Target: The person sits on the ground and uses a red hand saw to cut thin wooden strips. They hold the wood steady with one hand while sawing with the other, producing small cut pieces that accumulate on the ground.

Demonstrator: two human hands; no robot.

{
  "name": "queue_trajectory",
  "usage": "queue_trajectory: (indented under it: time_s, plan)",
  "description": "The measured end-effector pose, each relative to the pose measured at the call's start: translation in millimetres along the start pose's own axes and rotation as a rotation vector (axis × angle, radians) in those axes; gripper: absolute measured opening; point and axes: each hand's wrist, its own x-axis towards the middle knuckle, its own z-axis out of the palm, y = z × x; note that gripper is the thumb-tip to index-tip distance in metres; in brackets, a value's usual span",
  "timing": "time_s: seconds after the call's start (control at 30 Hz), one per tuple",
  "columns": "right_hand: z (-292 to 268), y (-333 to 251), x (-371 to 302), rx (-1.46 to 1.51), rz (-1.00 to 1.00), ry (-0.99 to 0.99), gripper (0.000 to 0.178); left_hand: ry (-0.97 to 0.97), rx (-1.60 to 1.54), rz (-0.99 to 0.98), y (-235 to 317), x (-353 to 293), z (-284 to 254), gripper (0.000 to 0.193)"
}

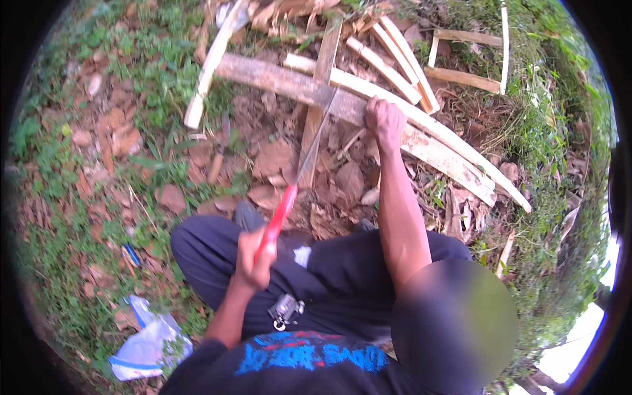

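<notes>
My left hand is closed round the red handle of a hand saw. The saw's narrow blade slants up and away and crosses a weathered wooden board. On that board, right of the blade, my right hand is clenched and holds it down. Beneath the board runs a crosswise plank, its near end pointing toward my legs. A pale wooden strip lies along the board's far side and passes beyond my right hand.
Several loose strips lie at the far side. A wooden frame rests at the far right, and a pale stick lies at the board's left end. A plastic bag and a blue object are on the leafy ground at left.
</notes>
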Motion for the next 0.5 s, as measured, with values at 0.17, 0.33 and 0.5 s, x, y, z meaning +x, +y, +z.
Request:
queue_trajectory:
  time_s: [0.17, 0.33, 0.5]
  plan:
    - [-14, -14, 9, 0.145, 0.158, -0.144, 0.042, 0.052, -0.012, 0.085, -14, 54, 4, 0.029]
    - [-33, -12, 15, 0.202, 0.283, -0.324, 0.052, 0.061, -0.165, -0.099, -4, -30, -5, 0.039]
    - [-22, -11, 16, 0.119, 0.138, -0.343, 0.045, 0.087, -0.001, 0.046, -12, 42, 18, 0.028]
